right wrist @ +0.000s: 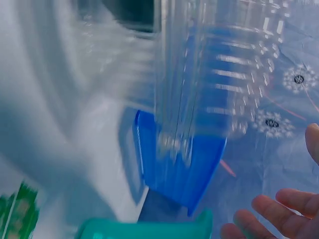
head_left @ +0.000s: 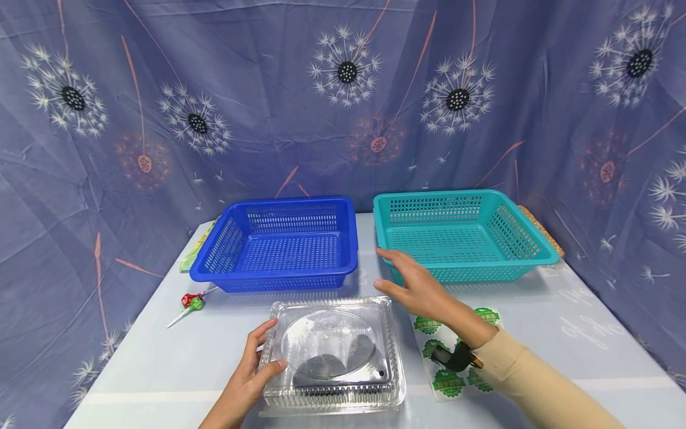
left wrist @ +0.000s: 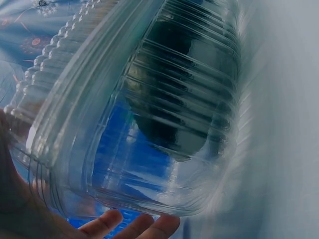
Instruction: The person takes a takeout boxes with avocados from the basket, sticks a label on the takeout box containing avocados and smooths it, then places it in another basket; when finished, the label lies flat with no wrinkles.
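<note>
A white-clothed table (head_left: 134,369) carries it all. Along its far edge stand a blue basket (head_left: 273,277), towards the left corner, and a teal basket (head_left: 477,265), towards the right. The clear box (head_left: 393,369) lies by the middle of the near edge. Right of it is a green-printed sheet (head_left: 449,384), partly under the right arm. The left hand (head_left: 252,369) holds the box's left side, thumb over the top, fingers bent along the side; the right hand (head_left: 420,292), fingers spread, holds nothing near the box's far right corner. Two lollipops (head_left: 194,302) lie towards the left edge. The box looks light, slick and springy, its thin walls easily dented; best held low at both ribbed sides.
</note>
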A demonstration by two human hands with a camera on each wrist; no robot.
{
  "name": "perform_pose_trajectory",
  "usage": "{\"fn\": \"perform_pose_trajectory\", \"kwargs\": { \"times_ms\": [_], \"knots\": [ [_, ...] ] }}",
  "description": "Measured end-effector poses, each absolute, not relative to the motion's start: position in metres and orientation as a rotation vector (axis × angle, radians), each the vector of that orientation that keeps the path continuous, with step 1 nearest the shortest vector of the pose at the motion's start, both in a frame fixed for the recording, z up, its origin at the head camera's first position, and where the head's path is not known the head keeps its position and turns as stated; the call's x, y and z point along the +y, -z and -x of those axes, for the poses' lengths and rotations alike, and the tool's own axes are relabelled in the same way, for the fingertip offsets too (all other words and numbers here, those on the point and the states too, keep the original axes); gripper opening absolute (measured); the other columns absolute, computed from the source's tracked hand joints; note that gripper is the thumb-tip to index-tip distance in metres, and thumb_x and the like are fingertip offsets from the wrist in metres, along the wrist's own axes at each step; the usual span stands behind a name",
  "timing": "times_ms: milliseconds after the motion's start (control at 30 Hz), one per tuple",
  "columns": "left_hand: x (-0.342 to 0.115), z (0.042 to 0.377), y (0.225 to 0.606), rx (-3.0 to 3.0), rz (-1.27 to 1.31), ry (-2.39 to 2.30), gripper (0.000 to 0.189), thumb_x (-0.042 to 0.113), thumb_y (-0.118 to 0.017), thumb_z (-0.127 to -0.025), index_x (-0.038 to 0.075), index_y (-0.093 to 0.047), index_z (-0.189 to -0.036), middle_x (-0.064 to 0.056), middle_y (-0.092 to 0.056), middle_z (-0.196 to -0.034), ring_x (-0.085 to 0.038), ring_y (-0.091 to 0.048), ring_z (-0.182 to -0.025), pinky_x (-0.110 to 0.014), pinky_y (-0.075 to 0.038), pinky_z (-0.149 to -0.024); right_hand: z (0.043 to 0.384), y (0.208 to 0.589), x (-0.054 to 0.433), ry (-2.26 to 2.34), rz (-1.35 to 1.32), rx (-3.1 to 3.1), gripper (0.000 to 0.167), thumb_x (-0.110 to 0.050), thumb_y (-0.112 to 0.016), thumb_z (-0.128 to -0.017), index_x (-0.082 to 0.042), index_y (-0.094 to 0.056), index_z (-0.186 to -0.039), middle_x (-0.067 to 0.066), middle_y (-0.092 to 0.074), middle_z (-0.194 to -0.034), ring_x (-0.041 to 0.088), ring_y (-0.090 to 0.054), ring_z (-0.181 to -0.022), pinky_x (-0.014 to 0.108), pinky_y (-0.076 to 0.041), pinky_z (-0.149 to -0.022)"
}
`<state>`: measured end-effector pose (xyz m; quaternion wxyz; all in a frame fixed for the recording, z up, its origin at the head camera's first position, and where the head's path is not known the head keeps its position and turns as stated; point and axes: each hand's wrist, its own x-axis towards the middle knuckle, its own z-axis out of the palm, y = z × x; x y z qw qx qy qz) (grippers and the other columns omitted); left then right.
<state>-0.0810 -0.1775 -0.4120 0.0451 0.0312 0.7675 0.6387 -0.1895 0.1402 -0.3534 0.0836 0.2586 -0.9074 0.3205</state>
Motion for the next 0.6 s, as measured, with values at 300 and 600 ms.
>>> {"fn": "perform_pose_trajectory", "kwargs": {
  "times_ms": [300, 600],
  "knots": [
    [-0.178, 0.081, 0.413, 2.326, -0.108, -1.971, 0.067, 0.006, -0.057, -0.087, 0.024, -0.025, -0.143, -0.020, -0.028, -0.133, -0.026, -0.049, -0.106, -0.034, -0.051, -0.074, 0.177, 0.361, 0.183, -0.892, -0.759, -2.661, 0.059, -0.035, -0.063, -0.089, -0.020, -0.041, -0.142, 0.009, -0.047, -0.141, 0.034, -0.042, -0.131, 0.060, -0.042, -0.094],
    [-0.177, 0.081, 0.413, 2.315, -0.109, -1.987, 0.067, 0.004, -0.057, -0.087, 0.024, -0.026, -0.143, -0.020, -0.029, -0.133, -0.026, -0.048, -0.105, -0.034, -0.051, -0.073, 0.164, 0.378, 0.216, -0.836, -0.747, -2.643, 0.052, -0.028, -0.069, -0.085, -0.013, -0.052, -0.132, 0.007, -0.055, -0.129, 0.030, -0.047, -0.122, 0.058, -0.043, -0.090]
  ]
}}
